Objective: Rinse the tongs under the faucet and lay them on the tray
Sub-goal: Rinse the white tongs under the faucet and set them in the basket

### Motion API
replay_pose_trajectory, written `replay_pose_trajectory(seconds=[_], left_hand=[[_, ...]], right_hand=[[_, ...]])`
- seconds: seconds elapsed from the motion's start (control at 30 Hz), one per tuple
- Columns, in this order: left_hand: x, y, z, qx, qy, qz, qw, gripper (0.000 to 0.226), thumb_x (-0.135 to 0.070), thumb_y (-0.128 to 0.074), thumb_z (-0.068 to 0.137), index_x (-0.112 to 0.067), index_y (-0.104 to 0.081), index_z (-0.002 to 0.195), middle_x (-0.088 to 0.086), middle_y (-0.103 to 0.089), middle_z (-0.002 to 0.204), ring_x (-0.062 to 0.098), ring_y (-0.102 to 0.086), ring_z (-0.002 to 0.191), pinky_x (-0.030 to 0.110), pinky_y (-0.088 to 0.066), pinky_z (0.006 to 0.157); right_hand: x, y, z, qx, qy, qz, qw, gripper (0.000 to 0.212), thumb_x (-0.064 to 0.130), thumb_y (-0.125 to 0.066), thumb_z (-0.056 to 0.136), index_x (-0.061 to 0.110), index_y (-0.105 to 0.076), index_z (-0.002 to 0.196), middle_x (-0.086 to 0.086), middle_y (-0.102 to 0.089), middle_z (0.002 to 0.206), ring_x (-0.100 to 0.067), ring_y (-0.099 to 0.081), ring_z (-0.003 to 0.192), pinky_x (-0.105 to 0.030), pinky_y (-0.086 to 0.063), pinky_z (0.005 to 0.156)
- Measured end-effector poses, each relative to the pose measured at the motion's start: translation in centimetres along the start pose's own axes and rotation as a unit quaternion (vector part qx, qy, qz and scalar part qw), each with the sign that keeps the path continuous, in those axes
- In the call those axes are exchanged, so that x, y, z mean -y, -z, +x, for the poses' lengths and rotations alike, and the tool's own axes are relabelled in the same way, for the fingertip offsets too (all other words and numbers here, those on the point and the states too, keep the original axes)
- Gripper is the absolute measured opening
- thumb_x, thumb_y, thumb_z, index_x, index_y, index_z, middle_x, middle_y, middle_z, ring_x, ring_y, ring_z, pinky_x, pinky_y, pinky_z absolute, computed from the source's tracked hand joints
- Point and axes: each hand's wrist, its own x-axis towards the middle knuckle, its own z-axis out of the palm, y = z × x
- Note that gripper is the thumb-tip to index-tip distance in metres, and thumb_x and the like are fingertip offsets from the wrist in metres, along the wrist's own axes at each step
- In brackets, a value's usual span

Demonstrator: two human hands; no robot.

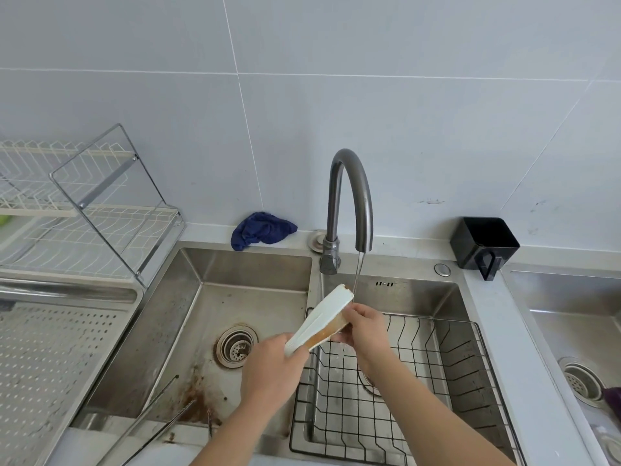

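Observation:
White tongs (319, 317) with a brownish smear on their inner side are held slanted over the divider between two sink basins. Their far tip sits under the water stream from the curved grey faucet (353, 196). My left hand (272, 375) grips the near end of the tongs. My right hand (364, 331) pinches them near the middle, from the right side. The perforated metal tray (43, 364) lies to the left of the sink.
The left basin (215, 274) has a drain strainer, rust stains and thin metal sticks (158, 422) leaning at its front. A black wire basket (420, 381) fills the right basin. A dish rack (84, 210), blue cloth (262, 230) and black cup (484, 243) stand behind.

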Motion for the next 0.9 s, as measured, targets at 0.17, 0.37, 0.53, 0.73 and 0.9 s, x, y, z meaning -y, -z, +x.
replay_pose_trajectory(seconds=[0.17,0.37,0.53,0.73,0.9], left_hand=[[-0.1,-0.1,0.5,0.005,-0.004,0.004,1.0,0.017,-0.037,-0.054,0.08,-0.039,-0.057,0.063,-0.008,-0.056,0.055,0.007,-0.053,0.054,0.028,-0.033,0.048],[0.1,-0.6,0.5,-0.011,-0.066,0.051,0.996,0.044,-0.046,-0.046,0.082,-0.042,-0.069,0.119,-0.021,-0.069,0.096,0.001,-0.059,0.08,0.024,-0.044,0.064],[0.0,0.0,0.7,-0.008,-0.043,0.026,0.999,0.03,-0.034,-0.058,0.088,-0.043,-0.071,0.113,-0.018,-0.068,0.09,0.003,-0.061,0.081,0.027,-0.048,0.065],[0.0,-0.2,0.2,-0.047,-0.067,0.039,0.996,0.032,-0.036,-0.059,0.089,-0.044,-0.069,0.118,-0.026,-0.065,0.098,0.0,-0.059,0.089,0.024,-0.047,0.07],[1.6,-0.2,-0.2,-0.071,-0.134,0.127,0.98,0.038,-0.031,-0.067,0.079,-0.032,-0.073,0.117,-0.019,-0.071,0.102,0.011,-0.064,0.095,0.027,-0.051,0.068]], right_hand=[[0.0,0.2,-0.6,0.054,-0.026,0.059,0.996,0.024,-0.008,-0.051,0.095,-0.003,-0.066,0.113,-0.015,-0.076,0.089,-0.024,-0.074,0.076,-0.032,-0.061,0.064],[-0.2,-0.3,0.3,-0.031,0.001,0.008,0.999,0.024,0.002,-0.047,0.101,-0.002,-0.069,0.107,-0.029,-0.075,0.1,-0.042,-0.075,0.086,-0.042,-0.064,0.068],[0.0,-0.1,0.0,0.04,-0.04,0.074,0.996,0.03,-0.01,-0.045,0.094,0.0,-0.065,0.114,-0.019,-0.075,0.097,-0.028,-0.073,0.083,-0.036,-0.06,0.07],[0.2,-1.3,-0.2,-0.017,0.004,0.032,0.999,0.02,0.002,-0.049,0.103,-0.008,-0.066,0.106,-0.029,-0.074,0.101,-0.038,-0.075,0.091,-0.038,-0.063,0.072],[0.6,-1.2,-1.1,0.029,-0.008,0.06,0.998,0.023,-0.005,-0.051,0.094,-0.004,-0.073,0.093,-0.02,-0.076,0.084,-0.031,-0.072,0.075,-0.034,-0.058,0.064]])
